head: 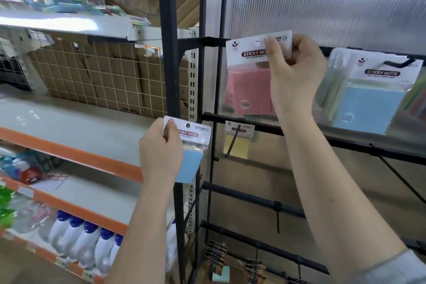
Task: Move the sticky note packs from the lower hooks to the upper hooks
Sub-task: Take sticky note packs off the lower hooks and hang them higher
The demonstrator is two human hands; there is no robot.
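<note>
The head camera looked up at a black wire rack (242, 120) standing beside a shop shelf (76, 152) of bottles. Furthest left of the task's things, the left hand (160, 152) was clamped on a blue pack (192, 152) of sticky notes, thumb and fingers pinching its white header card; the pack was held low, in front of the rack's upright post and off any hook. Just right of it, a yellow pack (238, 143) hung on a lower hook (233, 142), below the second crossbar. Higher up, the right hand (295, 76) gripped a pink pack (247, 80) by the top right of its header, fingers curled behind and thumb on the front, and held it against the top bar with the punched hole level with that bar. Whether the hole was already over a hook could not be told. At the far right, more packs (368, 99), a blue one in front, hung on an upper hook (401, 63).

The step in hand appeared to be hanging the pink pack up top. The next move would probably call for lining its hole up with a hook tip and sliding it on, then doing likewise with the blue pack, with the yellow one remaining to fetch.
</note>
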